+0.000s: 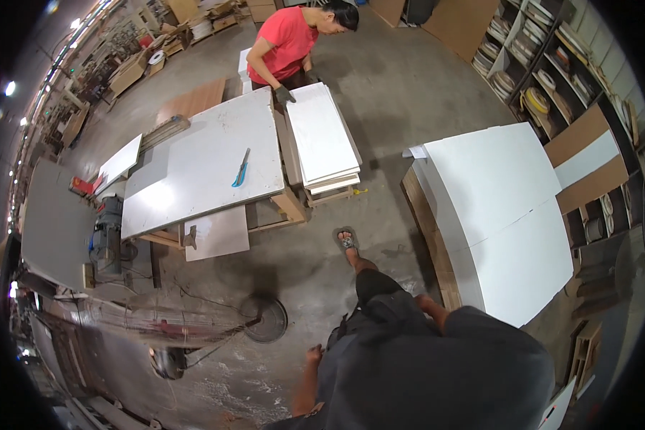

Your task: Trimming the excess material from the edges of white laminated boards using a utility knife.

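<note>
My left hand (314,353) hangs at my left side above the concrete floor, its fingers curled in and no object showing in them. Near the front edge of a stack of large white panels (502,215) is my right hand (424,304). Its fingers are too small and partly hidden to read, and whether it touches the stack cannot be told. Ahead to the left, a blue utility knife (241,172) lies on a white-topped worktable (208,154). Beside that table, narrower white boards (322,136) form a pile on a low support.
Across the pile, a person in a red shirt (287,43) rests a gloved hand on the boards' far end. Shelves with rolls of edge banding (537,100) line the right. A machine with a motor (107,229) and a round floor base (265,319) stand at left.
</note>
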Motion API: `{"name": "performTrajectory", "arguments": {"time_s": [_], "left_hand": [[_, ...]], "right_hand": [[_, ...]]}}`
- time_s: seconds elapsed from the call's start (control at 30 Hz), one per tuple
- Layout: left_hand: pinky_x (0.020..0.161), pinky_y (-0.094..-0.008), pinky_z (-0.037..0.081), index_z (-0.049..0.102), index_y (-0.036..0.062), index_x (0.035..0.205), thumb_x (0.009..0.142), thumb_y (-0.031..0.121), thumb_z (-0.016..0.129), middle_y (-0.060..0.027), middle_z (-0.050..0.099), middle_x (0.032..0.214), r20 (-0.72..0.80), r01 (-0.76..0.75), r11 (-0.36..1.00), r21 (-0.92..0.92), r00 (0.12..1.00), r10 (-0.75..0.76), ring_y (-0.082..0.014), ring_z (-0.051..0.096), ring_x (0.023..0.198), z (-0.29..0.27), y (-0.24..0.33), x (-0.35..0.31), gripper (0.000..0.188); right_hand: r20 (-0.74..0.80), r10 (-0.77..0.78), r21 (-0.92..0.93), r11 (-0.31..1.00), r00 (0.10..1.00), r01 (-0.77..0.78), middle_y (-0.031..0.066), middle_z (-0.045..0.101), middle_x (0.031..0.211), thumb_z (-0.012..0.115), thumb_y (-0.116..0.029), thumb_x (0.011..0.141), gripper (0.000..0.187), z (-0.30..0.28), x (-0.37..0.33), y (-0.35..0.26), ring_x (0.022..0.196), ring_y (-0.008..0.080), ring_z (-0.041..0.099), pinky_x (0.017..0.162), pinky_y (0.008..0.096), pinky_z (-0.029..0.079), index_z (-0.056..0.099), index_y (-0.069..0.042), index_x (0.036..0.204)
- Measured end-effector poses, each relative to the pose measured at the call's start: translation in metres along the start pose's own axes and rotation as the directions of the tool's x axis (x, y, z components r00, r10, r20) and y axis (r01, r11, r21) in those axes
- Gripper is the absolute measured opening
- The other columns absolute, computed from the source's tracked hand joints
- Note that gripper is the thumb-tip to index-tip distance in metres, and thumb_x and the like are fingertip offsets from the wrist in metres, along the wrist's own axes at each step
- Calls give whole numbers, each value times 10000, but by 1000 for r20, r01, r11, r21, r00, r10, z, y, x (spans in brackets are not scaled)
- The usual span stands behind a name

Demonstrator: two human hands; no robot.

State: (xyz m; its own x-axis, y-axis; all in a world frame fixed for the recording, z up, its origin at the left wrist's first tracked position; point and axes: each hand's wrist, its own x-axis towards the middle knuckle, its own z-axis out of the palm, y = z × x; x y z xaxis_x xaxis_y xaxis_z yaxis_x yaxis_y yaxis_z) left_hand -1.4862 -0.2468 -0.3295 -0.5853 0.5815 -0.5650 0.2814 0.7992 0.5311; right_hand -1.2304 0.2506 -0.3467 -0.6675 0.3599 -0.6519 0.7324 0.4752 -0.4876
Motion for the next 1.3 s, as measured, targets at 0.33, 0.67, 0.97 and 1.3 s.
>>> {"name": "performTrajectory", "arguments": {"time_s": [0.33,0.67,0.97,1.3], "left_hand": [[812,-355,568,587,-50,1316,1015,281,641,-171,713,1083,-72,344,766,-544,890,-450,-244,704,922,-122,90,67,451],[846,-364,567,583,-49,1324,1021,275,639,-175,709,1104,-239,119,592,-797,838,-490,-248,702,955,-277,143,202,447],[881,-352,556,586,-74,1334,1023,253,621,-166,726,1123,-32,351,842,-409,917,-398,-230,709,990,-339,154,257,453],[928,-364,531,567,-50,1372,1020,261,611,-191,713,1166,15,364,810,-460,915,-403,-251,697,1040,-381,192,306,471]], "right_hand": [[-466,259,415,908,846,-49,193,720,989,638,-411,960,457,-173,298,-159,869,383,667,813,495,528,658,-2,1162],[-732,313,502,848,605,168,132,717,977,737,-321,916,346,-341,398,-336,894,325,690,795,423,547,702,-138,1208],[-758,347,529,823,552,208,143,683,904,752,-440,902,400,-317,387,-328,846,359,655,753,447,516,650,-58,955],[-652,346,648,717,674,259,157,697,1072,649,-562,959,585,-307,388,-307,961,305,690,852,392,538,687,-27,1193]]}}
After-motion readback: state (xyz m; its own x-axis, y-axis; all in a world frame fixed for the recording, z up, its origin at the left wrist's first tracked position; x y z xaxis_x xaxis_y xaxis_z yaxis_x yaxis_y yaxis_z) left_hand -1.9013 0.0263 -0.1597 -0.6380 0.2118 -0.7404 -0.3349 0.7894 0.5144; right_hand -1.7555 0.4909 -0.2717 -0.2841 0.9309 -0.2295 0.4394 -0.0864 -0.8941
